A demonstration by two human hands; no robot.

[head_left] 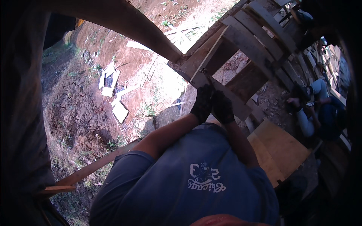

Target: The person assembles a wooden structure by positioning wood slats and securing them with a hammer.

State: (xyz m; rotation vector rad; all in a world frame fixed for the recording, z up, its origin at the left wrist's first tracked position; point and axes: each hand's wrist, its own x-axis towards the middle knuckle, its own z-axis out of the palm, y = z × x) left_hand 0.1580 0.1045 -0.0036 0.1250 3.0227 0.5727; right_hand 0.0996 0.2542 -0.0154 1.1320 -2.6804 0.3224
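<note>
Both my hands wear dark gloves and are held close together in front of my chest, above the wooden boards. My left hand (203,100) is closed, fingers curled in. Right beside it, my right hand (222,107) is also closed. From between them a slim, dark-handled tool with a small head (203,70) points away from me; its kind and which hand grips it are unclear. Just beyond lies a wide board (232,98), and a thin pale wooden strip (209,54) runs away along the frame.
A thick dark beam (124,24) crosses the upper left. Plywood (281,148) lies to my right. Farther right, another person (324,109) sits near several planks (260,32). Far below on the left, earth slopes down with scattered wood scraps (120,111). A long timber (98,164) passes at lower left.
</note>
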